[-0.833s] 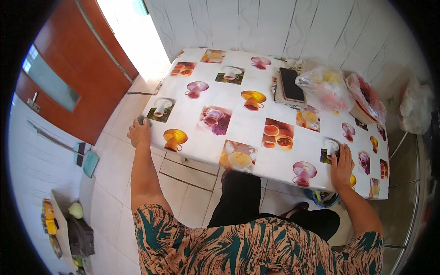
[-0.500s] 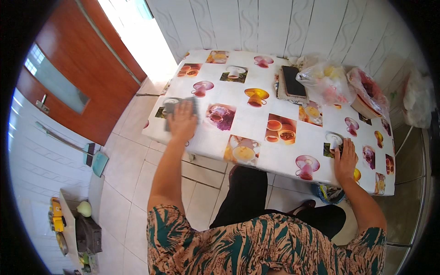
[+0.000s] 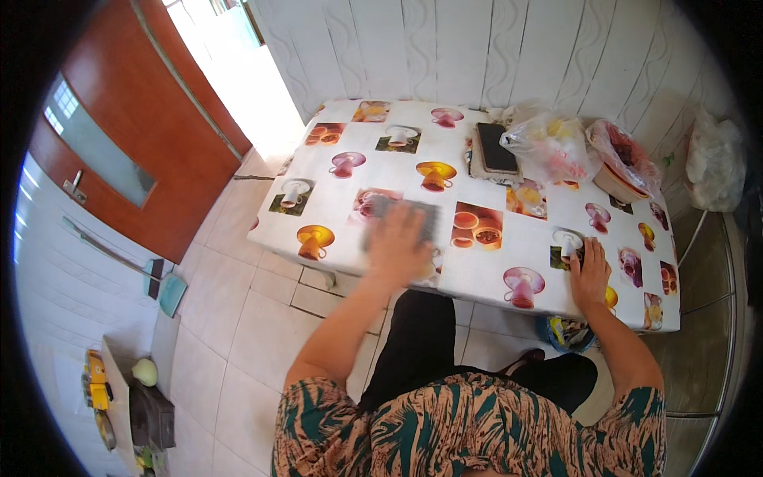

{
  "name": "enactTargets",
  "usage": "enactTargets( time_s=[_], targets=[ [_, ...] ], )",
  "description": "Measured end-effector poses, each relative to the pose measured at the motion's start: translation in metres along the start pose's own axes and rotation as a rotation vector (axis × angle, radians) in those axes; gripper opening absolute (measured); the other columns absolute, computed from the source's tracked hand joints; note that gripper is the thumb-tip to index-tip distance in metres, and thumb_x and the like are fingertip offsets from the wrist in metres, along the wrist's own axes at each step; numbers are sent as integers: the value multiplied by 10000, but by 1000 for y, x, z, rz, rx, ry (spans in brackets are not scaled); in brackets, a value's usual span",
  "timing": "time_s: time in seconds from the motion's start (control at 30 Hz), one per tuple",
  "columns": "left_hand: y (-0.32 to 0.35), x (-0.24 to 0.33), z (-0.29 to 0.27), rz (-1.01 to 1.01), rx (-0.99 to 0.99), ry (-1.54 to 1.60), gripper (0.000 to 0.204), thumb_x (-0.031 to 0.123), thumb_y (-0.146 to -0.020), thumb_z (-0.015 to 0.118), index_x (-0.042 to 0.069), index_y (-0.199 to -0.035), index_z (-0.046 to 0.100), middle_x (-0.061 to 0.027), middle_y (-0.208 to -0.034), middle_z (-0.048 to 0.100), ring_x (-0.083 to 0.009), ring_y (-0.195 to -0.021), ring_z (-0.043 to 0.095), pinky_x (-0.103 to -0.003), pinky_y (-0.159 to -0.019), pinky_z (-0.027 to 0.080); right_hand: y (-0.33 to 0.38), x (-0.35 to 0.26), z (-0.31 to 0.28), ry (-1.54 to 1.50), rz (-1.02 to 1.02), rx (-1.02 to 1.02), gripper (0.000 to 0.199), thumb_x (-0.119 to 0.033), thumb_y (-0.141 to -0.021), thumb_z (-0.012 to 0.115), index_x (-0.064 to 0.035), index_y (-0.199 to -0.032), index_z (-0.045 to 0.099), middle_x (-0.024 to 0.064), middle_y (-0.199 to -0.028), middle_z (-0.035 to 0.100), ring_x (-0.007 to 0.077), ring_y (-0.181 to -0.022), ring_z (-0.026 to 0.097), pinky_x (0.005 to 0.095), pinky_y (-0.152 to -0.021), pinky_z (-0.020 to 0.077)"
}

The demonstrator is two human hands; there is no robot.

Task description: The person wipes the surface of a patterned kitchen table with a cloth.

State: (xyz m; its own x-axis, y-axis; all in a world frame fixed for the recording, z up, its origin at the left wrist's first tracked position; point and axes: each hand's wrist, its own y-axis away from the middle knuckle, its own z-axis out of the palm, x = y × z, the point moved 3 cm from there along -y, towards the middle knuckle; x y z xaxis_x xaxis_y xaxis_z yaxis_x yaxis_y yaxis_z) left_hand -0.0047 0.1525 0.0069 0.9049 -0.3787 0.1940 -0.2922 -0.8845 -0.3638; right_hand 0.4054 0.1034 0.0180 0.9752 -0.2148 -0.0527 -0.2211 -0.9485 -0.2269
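My left hand [image 3: 397, 246] presses down on a dark grey cloth [image 3: 429, 219], which lies against the table's patterned cover [image 3: 470, 269]. Motion blurs that hand and the cloth, and the palm hides much of the cloth. Toward the right end of the table, my right hand [image 3: 590, 278] rests on the cover, fingers stretched out and holding nothing. White with printed cups and saucers, the cover spreads over the whole tabletop.
At the table's back right are a dark phone [image 3: 497, 149] on a stack, a clear plastic bag [image 3: 548, 151] and a bag-lined basket [image 3: 620, 184]. Below stands a blue bin [image 3: 568, 338]. A dustpan [image 3: 172, 294] is at left, near the brown door [image 3: 143, 111].
My left hand has slid the cloth from the table's left end rightward to the front middle. My right hand stays in place on the cover. The view has shifted slightly.
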Motion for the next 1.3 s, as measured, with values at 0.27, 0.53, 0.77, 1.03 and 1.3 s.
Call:
enactTargets(
  time_s=[0.27,0.53,0.77,1.03,1.3],
  targets=[
    [4,-209,-25,-773,-118,-404,657,640,-928,381,336,-1506,311,-203,-1546,273,-421,-1437,190,-561,-1134,174,3,0,-3,3,-22,-7,561,-323,-981,454,-44,-1456,346,187,-1508,339,341,-1408,290,472,-1129,215],
    [-58,-287,-16,-952,-142,-367,706,701,-897,351,350,-1508,298,-172,-1521,333,-371,-1392,305,-521,-1119,229,2,-3,-5,31,-34,-76,556,-273,-989,422,-55,-1486,298,168,-1544,278,336,-1430,243,468,-1140,173],
    [-126,-320,0,-937,-169,-301,704,694,-895,333,377,-1519,255,-131,-1498,382,-350,-1370,356,-513,-1104,248,1,-7,-9,69,-16,-136,565,-277,-992,372,-41,-1495,268,164,-1561,246,333,-1452,199,478,-1142,153],
    [-237,-317,49,-779,-121,-320,702,666,-887,355,370,-1517,268,-65,-1566,291,-305,-1452,220,-500,-1155,155,0,-11,-14,68,-6,-180,593,-245,-966,382,-32,-1501,240,184,-1567,217,367,-1447,193,497,-1143,148],
    [-320,-161,112,-234,-172,-221,662,555,-934,362,244,-1516,305,-95,-1578,256,-341,-1462,177,-544,-1162,129,-4,-15,-18,4,-16,-191,636,-266,-939,399,-4,-1497,243,209,-1561,218,382,-1441,198,508,-1137,144]
  ],
)
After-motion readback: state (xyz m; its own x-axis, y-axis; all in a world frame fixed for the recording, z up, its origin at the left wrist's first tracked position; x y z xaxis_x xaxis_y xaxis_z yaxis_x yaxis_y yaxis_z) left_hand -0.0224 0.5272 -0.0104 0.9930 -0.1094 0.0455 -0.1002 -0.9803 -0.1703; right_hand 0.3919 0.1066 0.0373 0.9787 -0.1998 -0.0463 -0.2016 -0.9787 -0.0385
